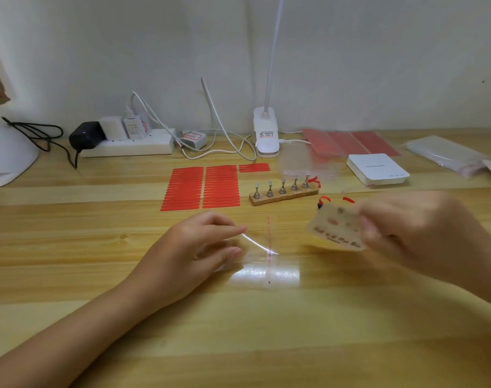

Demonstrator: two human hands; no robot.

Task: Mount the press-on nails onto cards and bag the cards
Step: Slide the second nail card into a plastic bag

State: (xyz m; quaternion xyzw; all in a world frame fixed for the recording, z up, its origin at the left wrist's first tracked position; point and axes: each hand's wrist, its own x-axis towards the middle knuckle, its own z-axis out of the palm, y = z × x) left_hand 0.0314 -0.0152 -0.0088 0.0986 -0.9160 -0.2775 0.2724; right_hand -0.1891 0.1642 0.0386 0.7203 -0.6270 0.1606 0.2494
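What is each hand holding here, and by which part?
The right hand grips the nail card by its right edge. The left hand pinches the clear bag at its left end, on the table.

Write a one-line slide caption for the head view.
Left hand holds a clear bag on the wooden table while the right hand brings a nail card toward it.
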